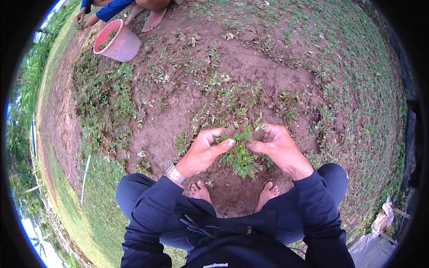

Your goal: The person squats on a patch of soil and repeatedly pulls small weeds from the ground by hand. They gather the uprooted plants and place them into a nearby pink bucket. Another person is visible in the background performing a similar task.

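Note:
A clump of broad-leaved green grass (pixel 242 157) is between my hands, low over bare soil and in front of my bare feet. My left hand (pixel 206 150), with a watch on its wrist, holds the clump's left side between a soil-smeared thumb and curled fingers. On the opposite side, my right hand (pixel 281 147) grips it the same way, thumb towards the leaves. The fingertips are partly hidden by leaves, as are the roots. Just beyond my hands, loose grass sprigs (pixel 234 98) lie on the brown soil (pixel 161 124).
At the upper left a reddish bucket (pixel 125 45) leans, with plant bits inside. Beside it another person's hands (pixel 85 20) touch greenery at the ground. A dense grass patch (pixel 104 97) lies left, a pale stick (pixel 85 179) nearer me. Grey sheeting (pixel 370 251) is at lower right.

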Demonstrator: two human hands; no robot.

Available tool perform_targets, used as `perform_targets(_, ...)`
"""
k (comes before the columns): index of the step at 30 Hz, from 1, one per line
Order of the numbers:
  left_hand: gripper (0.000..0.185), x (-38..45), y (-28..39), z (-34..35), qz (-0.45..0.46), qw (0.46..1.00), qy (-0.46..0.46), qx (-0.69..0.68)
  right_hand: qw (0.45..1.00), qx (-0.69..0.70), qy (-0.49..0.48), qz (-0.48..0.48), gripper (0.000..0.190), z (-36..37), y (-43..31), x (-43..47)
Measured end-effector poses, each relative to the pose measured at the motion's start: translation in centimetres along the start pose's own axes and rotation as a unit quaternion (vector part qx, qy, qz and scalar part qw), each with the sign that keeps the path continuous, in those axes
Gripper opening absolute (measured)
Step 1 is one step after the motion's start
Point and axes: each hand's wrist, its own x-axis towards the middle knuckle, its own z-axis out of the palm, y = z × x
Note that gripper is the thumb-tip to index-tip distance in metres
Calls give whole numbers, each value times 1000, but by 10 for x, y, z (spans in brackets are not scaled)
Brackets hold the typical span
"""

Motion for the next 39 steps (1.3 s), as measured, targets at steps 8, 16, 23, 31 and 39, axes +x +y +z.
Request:
perform_targets(8, 31, 1, -4, -3, -60, 990, 10, -131, 997, 71, -9, -19, 30, -5, 1, -1)
perform_targets(16, 34, -7, -1, 1, -88, 969, 11, -229, 977, 196, -69, 37, 30, -9, 5, -1)
perform_targets(23, 37, -4, 1, -1, -86, 980, 27, -175, 989, 143, -25, 16, 30, -2, 1, -1)
perform_targets(31, 57, 7, 1, 8, 97, 974, 47, 200, 1000, -11, -27, -7, 30, 1, 6, -3)
perform_targets(39, 40, 0, 3, 15, 91, 952, 64, 284, 996, -86, -7, -8, 21, 8, 12, -2)
